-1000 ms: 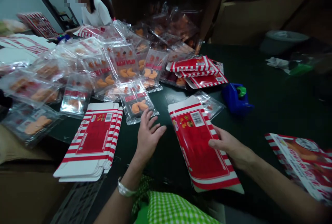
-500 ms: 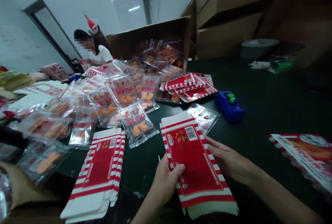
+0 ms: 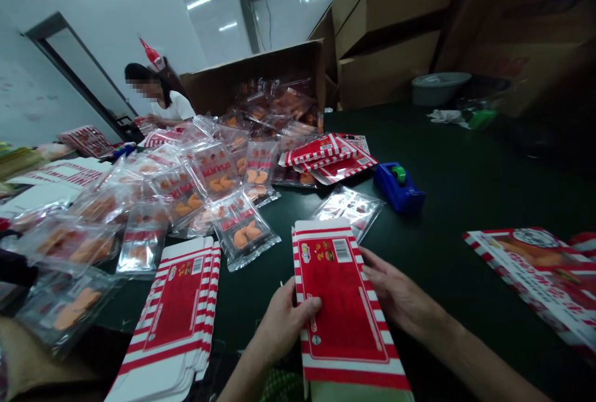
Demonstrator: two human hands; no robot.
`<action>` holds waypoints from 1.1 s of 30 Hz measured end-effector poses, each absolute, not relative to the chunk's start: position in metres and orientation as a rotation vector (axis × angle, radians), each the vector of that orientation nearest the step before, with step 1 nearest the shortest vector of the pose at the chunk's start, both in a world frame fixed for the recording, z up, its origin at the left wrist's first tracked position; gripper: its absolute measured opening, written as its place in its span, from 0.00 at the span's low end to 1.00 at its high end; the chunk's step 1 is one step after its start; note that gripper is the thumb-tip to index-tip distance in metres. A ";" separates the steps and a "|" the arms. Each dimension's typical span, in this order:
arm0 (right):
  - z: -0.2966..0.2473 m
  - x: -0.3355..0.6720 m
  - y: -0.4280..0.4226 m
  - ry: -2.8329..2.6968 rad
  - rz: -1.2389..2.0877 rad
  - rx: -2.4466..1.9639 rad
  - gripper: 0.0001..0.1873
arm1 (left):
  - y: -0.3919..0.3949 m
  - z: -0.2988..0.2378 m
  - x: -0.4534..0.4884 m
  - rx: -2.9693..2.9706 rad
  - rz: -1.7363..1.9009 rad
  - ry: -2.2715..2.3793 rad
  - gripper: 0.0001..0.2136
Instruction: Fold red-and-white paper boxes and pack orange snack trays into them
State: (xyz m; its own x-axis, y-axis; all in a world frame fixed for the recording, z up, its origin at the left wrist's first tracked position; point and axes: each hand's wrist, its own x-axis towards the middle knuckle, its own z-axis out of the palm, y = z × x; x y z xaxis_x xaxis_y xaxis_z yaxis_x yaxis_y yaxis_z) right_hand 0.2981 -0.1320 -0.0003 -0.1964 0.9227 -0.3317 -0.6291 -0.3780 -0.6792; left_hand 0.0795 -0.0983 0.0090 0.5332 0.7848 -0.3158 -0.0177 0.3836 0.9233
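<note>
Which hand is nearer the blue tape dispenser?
Right. The right hand sits below the blue tape dispenser, at the edge of the flattened red carton; the left hand is farther away, down and left, across the carton.

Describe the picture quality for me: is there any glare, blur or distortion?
Head view: the wide lens stretches the edges, bending the door frame. Head view: the plastic packs show bright glare. Head view: the cartons at upper right look dim and soft, while the flat red box stays fairly sharp.
</note>
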 end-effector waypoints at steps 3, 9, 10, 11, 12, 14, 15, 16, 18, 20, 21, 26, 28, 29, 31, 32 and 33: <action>-0.012 0.290 -0.142 -0.462 1.805 -0.845 0.41 | -0.091 -0.005 0.085 1.007 0.694 0.984 0.25; -0.012 0.300 -0.146 -0.604 1.793 -1.075 0.45 | -0.095 -0.018 0.104 0.800 0.811 0.888 0.40; -0.011 0.302 -0.147 -0.682 1.756 -1.131 0.44 | -0.098 -0.018 0.105 0.807 0.799 0.878 0.39; -0.011 0.302 -0.149 -0.763 1.709 -1.178 0.43 | -0.100 -0.018 0.104 0.817 0.781 0.881 0.38; -0.010 0.303 -0.150 -0.832 1.662 -1.217 0.43 | -0.100 -0.017 0.104 0.834 0.773 0.894 0.36; -0.010 0.303 -0.151 -0.910 1.604 -1.271 0.43 | -0.097 -0.015 0.103 0.864 0.788 0.939 0.33; -0.010 0.304 -0.150 -0.926 1.594 -1.286 0.43 | -0.094 -0.014 0.103 0.871 0.805 0.961 0.33; -0.011 0.305 -0.149 -0.939 1.585 -1.293 0.43 | -0.092 -0.014 0.103 0.868 0.812 0.970 0.34; -0.012 0.309 -0.146 -0.968 1.545 -1.306 0.41 | -0.087 -0.014 0.105 0.836 0.778 0.939 0.37; -0.015 0.313 -0.144 -0.983 1.495 -1.321 0.40 | -0.087 -0.015 0.106 0.804 0.727 0.868 0.40; -0.017 0.314 -0.143 -0.974 1.487 -1.322 0.40 | -0.088 -0.015 0.106 0.795 0.717 0.837 0.40; -0.023 0.312 -0.150 -0.790 1.480 -1.297 0.46 | -0.094 -0.016 0.103 0.844 0.677 0.782 0.32; -0.023 0.311 -0.154 -0.772 1.432 -1.333 0.42 | -0.094 -0.015 0.102 0.867 0.655 0.788 0.29; -0.022 0.312 -0.157 -0.795 1.405 -1.353 0.38 | -0.094 -0.014 0.101 0.876 0.646 0.797 0.28; -0.020 0.314 -0.163 -0.874 1.357 -1.396 0.29 | -0.094 -0.012 0.102 0.893 0.605 0.805 0.26; -0.019 0.316 -0.166 -0.916 1.334 -1.419 0.25 | -0.094 -0.011 0.103 0.911 0.579 0.808 0.26; -0.017 0.318 -0.169 -0.959 1.306 -1.450 0.23 | -0.093 -0.010 0.104 0.950 0.568 0.820 0.24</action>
State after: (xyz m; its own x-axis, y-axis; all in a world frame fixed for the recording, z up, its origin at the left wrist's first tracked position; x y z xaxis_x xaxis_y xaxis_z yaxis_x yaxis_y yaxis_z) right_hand 0.3182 -0.1690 -0.0172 0.1292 0.9557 -0.2643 -0.0334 -0.2622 -0.9644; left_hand 0.1038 -0.0933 -0.0099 0.5761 0.7367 -0.3541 -0.0731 0.4780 0.8753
